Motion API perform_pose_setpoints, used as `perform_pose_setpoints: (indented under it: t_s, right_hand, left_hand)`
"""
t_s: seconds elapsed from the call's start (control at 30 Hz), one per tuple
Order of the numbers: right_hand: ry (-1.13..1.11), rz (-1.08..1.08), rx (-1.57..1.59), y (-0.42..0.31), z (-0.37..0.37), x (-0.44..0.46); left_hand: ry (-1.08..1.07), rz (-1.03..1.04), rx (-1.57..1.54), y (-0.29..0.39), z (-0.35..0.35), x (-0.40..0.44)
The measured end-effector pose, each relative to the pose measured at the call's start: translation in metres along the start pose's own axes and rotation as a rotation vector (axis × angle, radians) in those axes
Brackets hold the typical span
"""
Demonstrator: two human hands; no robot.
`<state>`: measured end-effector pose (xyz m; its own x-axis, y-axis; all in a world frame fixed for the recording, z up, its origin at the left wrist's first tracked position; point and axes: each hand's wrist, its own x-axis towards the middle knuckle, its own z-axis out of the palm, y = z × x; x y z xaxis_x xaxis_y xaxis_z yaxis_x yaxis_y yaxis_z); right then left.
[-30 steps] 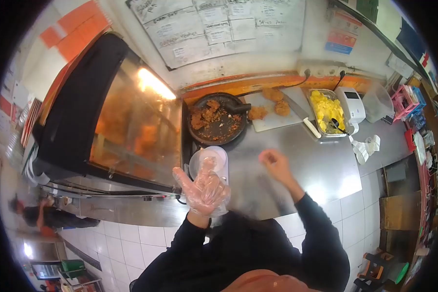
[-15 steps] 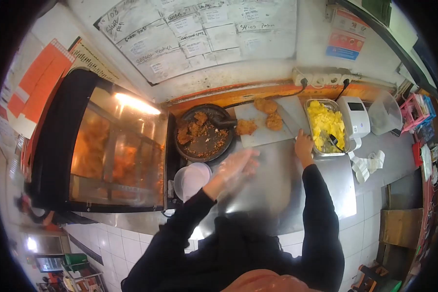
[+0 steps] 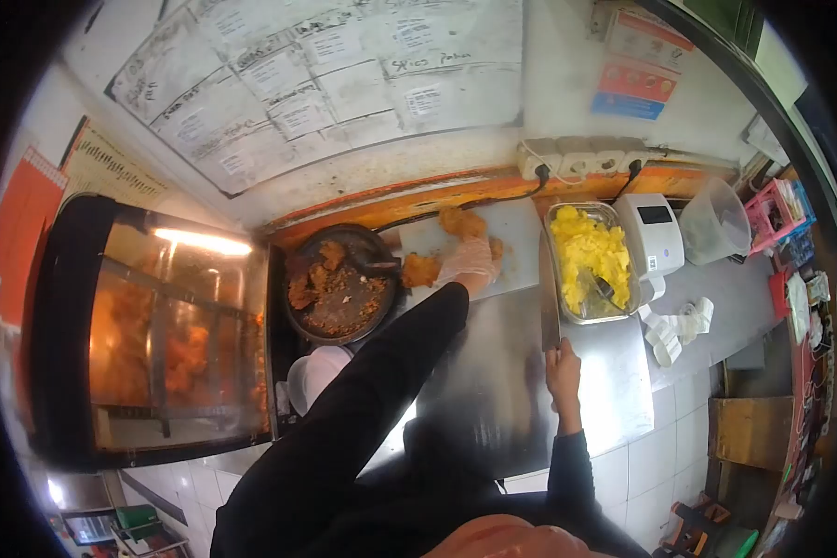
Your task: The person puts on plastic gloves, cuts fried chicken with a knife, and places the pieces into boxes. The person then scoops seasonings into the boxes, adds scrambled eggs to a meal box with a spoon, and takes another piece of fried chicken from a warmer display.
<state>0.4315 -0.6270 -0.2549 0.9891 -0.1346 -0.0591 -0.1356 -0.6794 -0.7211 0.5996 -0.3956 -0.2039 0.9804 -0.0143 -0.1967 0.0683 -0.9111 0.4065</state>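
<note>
My left hand (image 3: 470, 260), in a clear plastic glove, is closed over a piece of fried chicken (image 3: 498, 249) on the white cutting board (image 3: 521, 228); the fingers partly hide the piece. Two more fried pieces lie close by, one fried piece (image 3: 462, 221) behind the hand and another fried piece (image 3: 421, 271) at the board's left edge. My bare right hand (image 3: 564, 374) grips the handle of a knife (image 3: 549, 288). Its blade points away from me, between the board and a metal tray (image 3: 581, 319) of yellow food (image 3: 588, 249).
Left of the board sits a dark round stone mortar (image 3: 344, 321) with crumbs and a pestle. A lit glass food warmer (image 3: 177, 344) and white bowls (image 3: 316, 372) stand further left. Right of the tray are a white label printer (image 3: 651, 232), paper strips (image 3: 674, 330) and a clear tub (image 3: 714, 223).
My left hand has moved forward from above the counter onto the fried chicken. My right hand has drawn the knife off the board and back towards me.
</note>
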Motion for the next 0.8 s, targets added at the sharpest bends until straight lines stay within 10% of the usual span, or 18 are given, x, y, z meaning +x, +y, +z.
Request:
perform_pose_setpoints:
  t_s: [0.27,0.43,0.8]
  right_hand:
    - [0.039,0.032,0.131,-0.014,-0.006,0.003]
    - [-0.079,-0.001,-0.047,-0.037,0.003,0.003]
    - [-0.243,0.068,-0.28,-0.04,0.035,0.038]
  left_hand:
    - [0.164,0.36,-0.049,-0.02,0.016,0.065]
    - [0.286,0.481,0.623,-0.078,0.003,0.106]
    - [-0.03,0.186,0.207,-0.069,0.017,0.08]
